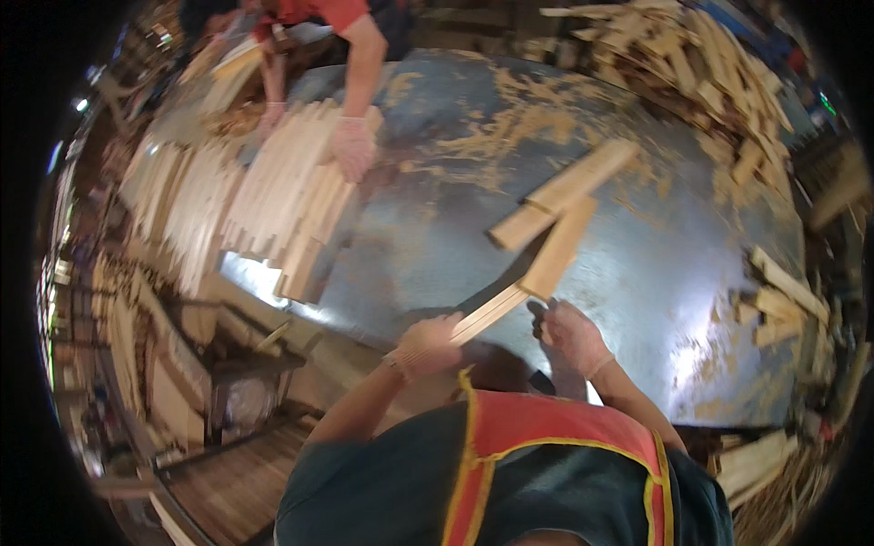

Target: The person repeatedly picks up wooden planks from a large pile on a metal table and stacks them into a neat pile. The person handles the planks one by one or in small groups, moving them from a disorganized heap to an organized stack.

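My left hand [430, 346], in a pale glove, is closed around the near end of a few narrow wooden slats [492, 313] held together. Their far end meets a short flat board [563, 247] that slants away over the metal table. Beyond it lie more pale boards [574, 189], set at an angle and touching it. My right hand [574, 338], also gloved, is curled just right of the short board's near end. A small dark shape shows at its fingertips, too blurred to name.
A co-worker's gloved hands [353, 148] rest on rows of pale slats [287, 182] at the far left. The metal table [410, 264] carries scattered wood shavings [519, 114]. Offcuts [692, 68] are heaped at the back right, with a smaller pile [778, 305] at the right edge.
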`<state>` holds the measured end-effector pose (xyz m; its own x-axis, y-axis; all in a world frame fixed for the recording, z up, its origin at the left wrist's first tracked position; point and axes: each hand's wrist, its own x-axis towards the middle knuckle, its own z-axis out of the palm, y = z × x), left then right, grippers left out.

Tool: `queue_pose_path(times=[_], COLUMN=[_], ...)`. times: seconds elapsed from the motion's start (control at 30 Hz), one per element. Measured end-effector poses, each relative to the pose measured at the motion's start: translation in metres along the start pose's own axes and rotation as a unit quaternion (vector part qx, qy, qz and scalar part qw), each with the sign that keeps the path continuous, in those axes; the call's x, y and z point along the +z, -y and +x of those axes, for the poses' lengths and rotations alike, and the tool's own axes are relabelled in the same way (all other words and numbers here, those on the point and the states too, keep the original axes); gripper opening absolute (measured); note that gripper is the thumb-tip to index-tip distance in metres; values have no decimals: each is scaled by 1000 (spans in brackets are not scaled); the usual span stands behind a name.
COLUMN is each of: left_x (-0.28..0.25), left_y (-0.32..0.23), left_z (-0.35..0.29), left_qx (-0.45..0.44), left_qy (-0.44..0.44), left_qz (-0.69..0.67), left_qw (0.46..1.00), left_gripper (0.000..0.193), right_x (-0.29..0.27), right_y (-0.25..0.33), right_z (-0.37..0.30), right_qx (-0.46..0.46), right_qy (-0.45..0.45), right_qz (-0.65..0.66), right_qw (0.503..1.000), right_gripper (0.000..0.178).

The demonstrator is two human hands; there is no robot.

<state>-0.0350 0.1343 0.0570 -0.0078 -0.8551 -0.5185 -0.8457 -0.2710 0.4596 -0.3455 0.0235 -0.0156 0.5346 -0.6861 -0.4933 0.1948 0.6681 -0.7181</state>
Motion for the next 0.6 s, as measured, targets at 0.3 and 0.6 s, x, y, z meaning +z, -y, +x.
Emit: queue_pose_path(times=[0.3,0.6], left_x=[-8,8], left_y=[25,-175], left_z=[-10,101], left_qx=[179,205], left_qy=[156,50], left_qz=[-176,-93], left_qw=[955,973], left_gripper=[46,72], right_x=[-115,-77], right_y=[-39,33], right_z=[-16,-8], right_qx=[-13,-82], right_qy=[-210,-87], right_qz=[46,355], right_qw=[976,927], right_gripper=[32,56])
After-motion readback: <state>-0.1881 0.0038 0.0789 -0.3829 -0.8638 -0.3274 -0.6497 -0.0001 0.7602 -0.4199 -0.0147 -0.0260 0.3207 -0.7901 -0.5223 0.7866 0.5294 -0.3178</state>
